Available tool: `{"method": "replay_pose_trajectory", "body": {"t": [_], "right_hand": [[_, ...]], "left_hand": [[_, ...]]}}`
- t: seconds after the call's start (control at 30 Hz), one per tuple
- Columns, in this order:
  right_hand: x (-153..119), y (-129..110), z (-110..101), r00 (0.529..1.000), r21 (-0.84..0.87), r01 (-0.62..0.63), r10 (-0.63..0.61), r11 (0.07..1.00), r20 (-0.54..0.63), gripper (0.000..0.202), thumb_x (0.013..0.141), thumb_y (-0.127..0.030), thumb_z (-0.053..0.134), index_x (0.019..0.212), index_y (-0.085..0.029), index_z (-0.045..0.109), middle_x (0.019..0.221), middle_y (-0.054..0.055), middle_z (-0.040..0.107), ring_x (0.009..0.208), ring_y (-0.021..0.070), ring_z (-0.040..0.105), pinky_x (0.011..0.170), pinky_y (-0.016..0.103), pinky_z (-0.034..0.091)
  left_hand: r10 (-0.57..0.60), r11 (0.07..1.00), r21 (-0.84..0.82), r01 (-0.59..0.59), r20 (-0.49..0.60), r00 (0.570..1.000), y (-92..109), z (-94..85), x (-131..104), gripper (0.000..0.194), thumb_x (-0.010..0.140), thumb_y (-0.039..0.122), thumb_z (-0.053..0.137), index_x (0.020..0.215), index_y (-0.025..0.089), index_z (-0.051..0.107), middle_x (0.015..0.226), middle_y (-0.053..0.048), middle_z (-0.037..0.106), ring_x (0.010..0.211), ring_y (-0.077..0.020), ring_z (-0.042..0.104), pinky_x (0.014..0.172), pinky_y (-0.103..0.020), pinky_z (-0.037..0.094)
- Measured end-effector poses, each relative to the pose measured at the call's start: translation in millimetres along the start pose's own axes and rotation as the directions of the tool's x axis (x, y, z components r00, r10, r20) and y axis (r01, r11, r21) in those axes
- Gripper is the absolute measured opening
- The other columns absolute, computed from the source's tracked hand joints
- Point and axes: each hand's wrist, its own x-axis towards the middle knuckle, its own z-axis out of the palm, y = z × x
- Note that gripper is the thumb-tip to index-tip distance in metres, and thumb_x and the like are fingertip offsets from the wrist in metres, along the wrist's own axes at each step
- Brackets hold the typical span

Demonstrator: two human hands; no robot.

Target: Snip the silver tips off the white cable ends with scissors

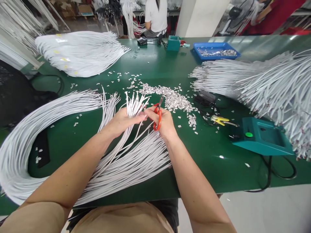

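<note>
My left hand [123,120] is closed round a small bunch of white cables [134,105], their cut ends fanning upward above the fingers. In my right hand [165,123] is a pair of scissors with red handles [157,120], the blades pointing up and away from me. The thumbs and fingertips of both hands nearly meet beside the bunch; whether the right fingers touch a cable cannot be made out. Below the hands lies a thick bundle of white cables [131,165], which loops round to the left. Just past the scissors spreads a heap of small silvery-white clippings [173,97].
More white cable bundles lie at the back left [80,53] and right [272,77]. A blue tray [196,48] holds small pieces. A teal machine with a green button [257,142], yellow-handled pliers [220,120] and a black box [205,98] sit at right. Beyond the green table [206,174] are two people.
</note>
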Motion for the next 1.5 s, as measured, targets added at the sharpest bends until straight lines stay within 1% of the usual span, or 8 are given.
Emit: {"method": "replay_pose_trajectory", "body": {"t": [0.1,0.17,0.43,0.7,1.0,1.07,1.2,1.5], "right_hand": [[3,2,-4,0.933,-0.126,0.087,-0.125,0.988,-0.336,0.018,0.068,-0.036,0.074,0.071,-0.019,0.071,0.075,0.000,0.064,0.070,0.0135,0.056,0.075,0.031,0.046],[4,2,-6,0.890,-0.172,0.121,-0.184,0.978,-0.417,0.016,0.070,-0.035,0.072,0.071,-0.019,0.070,0.076,0.000,0.062,0.070,0.0131,0.054,0.075,0.031,0.045],[4,-3,-8,0.994,0.154,0.015,0.002,0.988,-0.113,0.022,0.070,-0.042,0.075,0.068,-0.021,0.071,0.067,-0.001,0.058,0.064,0.0118,0.049,0.067,0.029,0.044],[1,-11,-10,0.999,0.170,0.021,-0.026,0.985,0.025,0.015,0.066,-0.034,0.081,0.072,-0.024,0.072,0.078,-0.002,0.065,0.071,0.0112,0.055,0.075,0.029,0.048],[-4,-4,3,0.997,-0.116,0.079,-0.080,0.990,-0.004,0.021,0.076,-0.042,0.068,0.077,-0.021,0.070,0.081,0.001,0.068,0.078,0.0148,0.062,0.080,0.032,0.048],[-3,-4,-1,0.990,-0.374,0.121,-0.140,0.920,-0.023,0.019,0.080,-0.038,0.064,0.076,-0.020,0.069,0.083,0.002,0.066,0.077,0.0145,0.060,0.074,0.030,0.046],[1,0,-8,0.986,-0.788,0.126,-0.166,0.602,0.031,0.017,0.080,-0.030,0.061,0.070,-0.018,0.064,0.080,0.004,0.062,0.070,0.0150,0.054,0.060,0.027,0.036],[0,3,-11,0.983,-0.921,0.171,-0.128,0.351,0.134,0.023,0.085,-0.032,0.058,0.068,-0.019,0.064,0.079,0.005,0.063,0.070,0.0162,0.055,0.058,0.028,0.031]], "left_hand": [[-0.003,0.999,0.034,0.004,-0.043,0.999,-2,-1.8,1,0.040,0.074,0.045,0.075,0.105,0.019,0.073,0.108,-0.012,0.072,0.102,-0.0286,0.067,0.082,-0.039,0.056],[-0.007,0.999,0.052,0.012,-0.097,0.995,-3,-2.7,2,0.040,0.072,0.044,0.077,0.102,0.019,0.073,0.103,-0.011,0.072,0.098,-0.0275,0.068,0.086,-0.040,0.055],[0.004,1.000,0.028,-0.001,-0.095,0.995,-2,3.8,-2,0.034,0.067,0.038,0.081,0.091,0.017,0.069,0.082,-0.006,0.071,0.077,-0.0226,0.069,0.086,-0.042,0.055],[-0.009,1.000,0.015,0.007,0.106,0.994,-2,0.3,-3,0.029,0.076,0.043,0.072,0.089,0.017,0.069,0.088,-0.008,0.071,0.084,-0.0215,0.068,0.080,-0.036,0.054],[0.090,0.996,0.025,-0.088,-0.163,0.983,2,9.6,-1,0.028,0.065,0.038,0.080,0.071,0.018,0.060,0.074,-0.001,0.064,0.067,-0.0138,0.059,0.064,-0.028,0.049],[0.091,0.996,0.025,-0.088,-0.186,0.978,1,8.5,0,0.027,0.065,0.037,0.080,0.075,0.018,0.063,0.078,-0.002,0.067,0.070,-0.0142,0.060,0.063,-0.028,0.048],[0.110,0.994,0.038,-0.104,-0.222,0.969,0,6.6,1,0.027,0.063,0.035,0.081,0.075,0.017,0.065,0.081,-0.003,0.069,0.075,-0.0162,0.062,0.072,-0.031,0.051],[0.207,0.967,0.200,-0.159,-0.249,0.946,-2,4.9,1,0.023,0.066,0.035,0.078,0.077,0.017,0.069,0.084,-0.004,0.072,0.083,-0.0212,0.066,0.082,-0.036,0.053]]}}
